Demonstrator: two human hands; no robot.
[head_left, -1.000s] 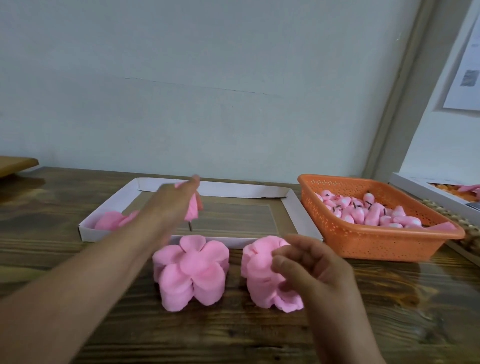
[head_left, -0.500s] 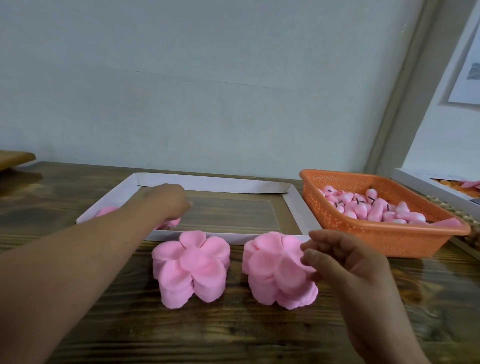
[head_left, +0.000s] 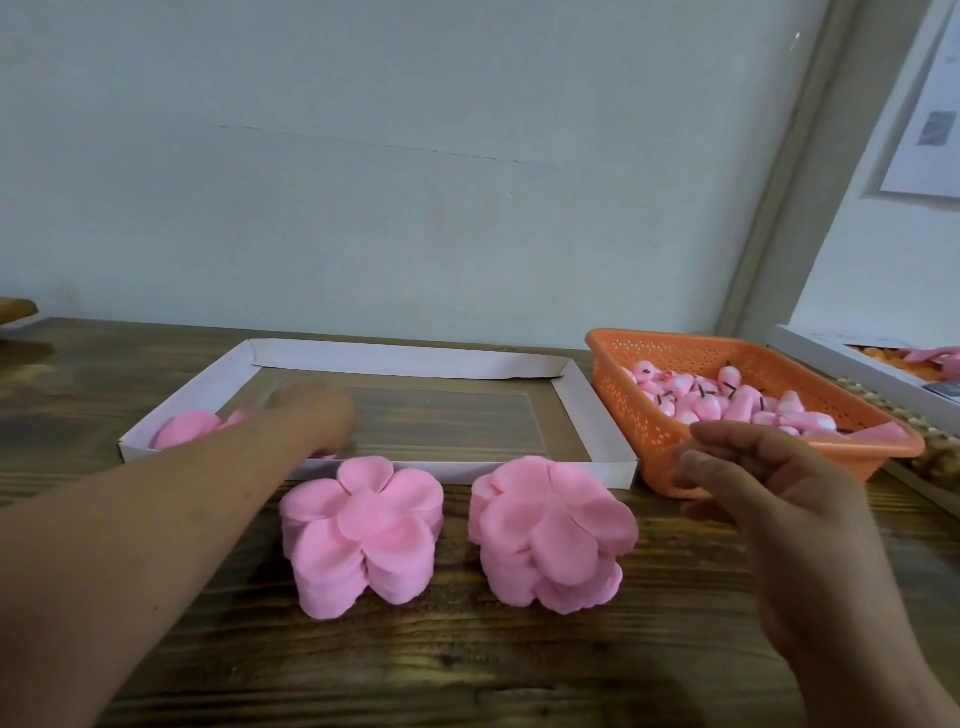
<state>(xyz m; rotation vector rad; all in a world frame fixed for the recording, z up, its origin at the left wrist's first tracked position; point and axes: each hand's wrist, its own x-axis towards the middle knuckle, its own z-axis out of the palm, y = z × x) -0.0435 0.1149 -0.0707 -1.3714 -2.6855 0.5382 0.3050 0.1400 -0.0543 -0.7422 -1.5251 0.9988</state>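
Observation:
Two stacks of pink five-petal flower cut-outs stand on the wooden table: the left stack (head_left: 363, 530) and the right stack (head_left: 550, 530). Behind them lies a shallow white cardboard tray (head_left: 415, 359) with a few pink flower pieces (head_left: 187, 430) in its left corner. My left hand (head_left: 317, 418) is blurred and reaches down into the tray's near left part. A bit of pink (head_left: 323, 457) shows beneath it, and its fingers are hidden. My right hand (head_left: 753, 478) hovers with loosely curled fingers, holding nothing, at the near left corner of the orange basket (head_left: 618, 405).
The orange basket holds several pink buds with dark stems (head_left: 727, 405). Another white tray (head_left: 831, 353) with orange and pink pieces sits at the far right edge. A grey wall runs behind the table. A wooden object (head_left: 15, 309) pokes in at far left.
My left hand carried a pink flower piece down into the white tray. My right hand left the right stack and moved right and up to the orange basket.

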